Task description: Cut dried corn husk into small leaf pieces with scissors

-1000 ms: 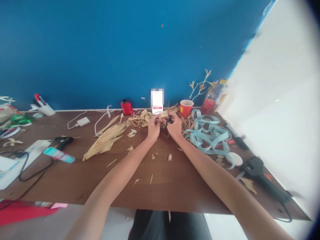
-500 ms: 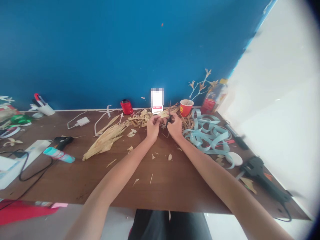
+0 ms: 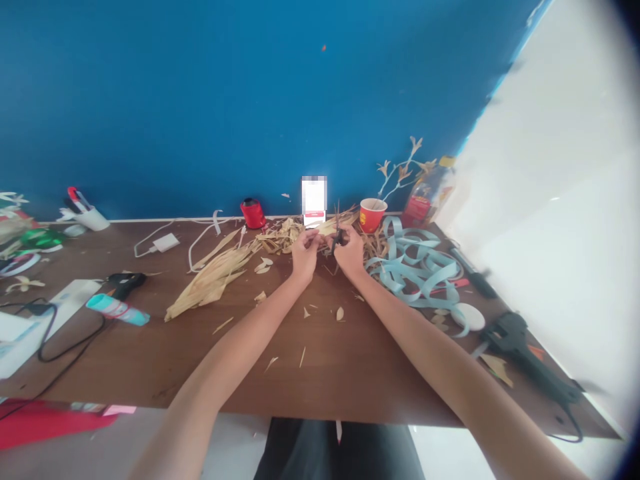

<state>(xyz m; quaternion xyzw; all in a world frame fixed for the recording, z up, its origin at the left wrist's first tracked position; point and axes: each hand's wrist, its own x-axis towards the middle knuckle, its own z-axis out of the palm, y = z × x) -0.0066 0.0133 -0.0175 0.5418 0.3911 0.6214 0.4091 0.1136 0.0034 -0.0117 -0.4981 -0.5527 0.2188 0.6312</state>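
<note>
Both my arms reach out over a brown wooden table. My right hand is closed on small black scissors, blades pointing up. My left hand is closed in a pinch on a small piece of dried straw-coloured husk, held right against the scissors. The two hands almost touch. A heap of dried husks lies just left of and behind my hands, and small husk cuttings are scattered on the table below them.
Light-blue ribbon coils and a black glue gun lie at the right. A red paper cup, a red spool and a white card stand by the blue wall. Left: a teal tube, a black tool, charger and cables.
My hands have shifted very slightly up and toward the wall, staying together with the scissors and husk piece. Nothing else on the table has moved.
</note>
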